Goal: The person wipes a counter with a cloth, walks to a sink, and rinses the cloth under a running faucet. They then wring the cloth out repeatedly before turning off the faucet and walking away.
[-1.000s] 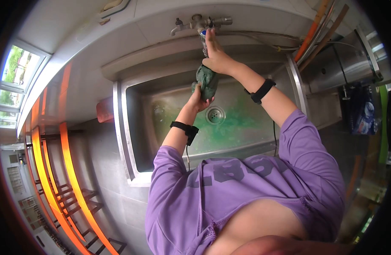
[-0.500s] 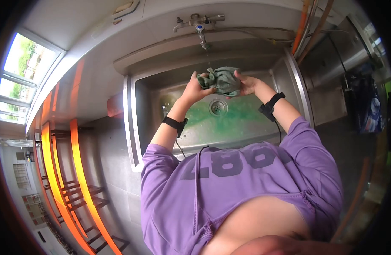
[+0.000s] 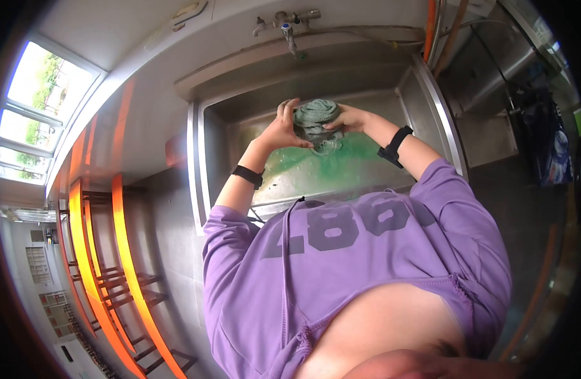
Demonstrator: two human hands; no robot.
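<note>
From the head view I see both hands raised over a stainless steel sink (image 3: 197,165), a deep rectangular basin with dull, scuffed walls. Between them is a green cloth (image 3: 316,112), wet-looking, crumpled into a rough ball with soft folds. It hangs above the basin, just over the round drain (image 3: 326,149).

My left hand (image 3: 279,131) presses against the cloth's left side with its fingers (image 3: 287,108) partly splayed. My right hand (image 3: 348,119) closes on the other side, so the two hands are together, clamped on the cloth. Each wrist carries a black band; a thin dark cable runs down from the left band (image 3: 247,176).

The sink floor shows a smeared green stain (image 3: 331,169) spreading out from the drain. A metal tap (image 3: 285,24) with a short spout sits on the tiled wall behind the basin. Loose purple sleeves (image 3: 439,189) of knit fabric cover my arms. To the left the bench (image 3: 145,120) reflects orange streaks, and a bright window (image 3: 44,95) lies beyond it.
</note>
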